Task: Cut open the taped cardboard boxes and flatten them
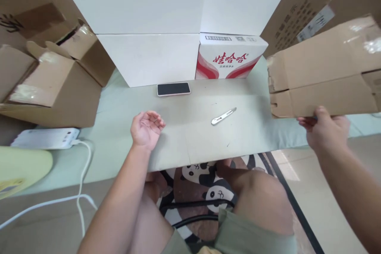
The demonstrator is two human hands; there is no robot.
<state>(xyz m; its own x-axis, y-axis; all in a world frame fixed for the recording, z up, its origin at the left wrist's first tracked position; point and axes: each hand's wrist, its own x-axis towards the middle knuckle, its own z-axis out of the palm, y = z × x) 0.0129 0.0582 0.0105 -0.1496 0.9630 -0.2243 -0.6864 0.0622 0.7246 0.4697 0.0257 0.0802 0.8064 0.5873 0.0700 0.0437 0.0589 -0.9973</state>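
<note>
My right hand [329, 129] grips the lower edge of a flattened cardboard box [330, 75] at the right, thumb on its near face and fingers behind. The box is tilted, with shiny clear tape at its far right end. My left hand [147, 129] hovers above the table, palm turned up and fingers loosely curled, with nothing in it. Between the hands a white utility knife [224, 116] lies on the pale green tablecloth [190, 139], its tip pointing up and right. Beyond my left hand lies a phone [173, 89] with a dark screen.
White boxes [149, 59] stand along the back, beside a red-and-white printed carton [232, 57]. Open cardboard boxes [59, 83] are at the left, near a white power bank [44, 138] with a white cable [86, 166]. A pale green object [24, 166] sits at the left edge.
</note>
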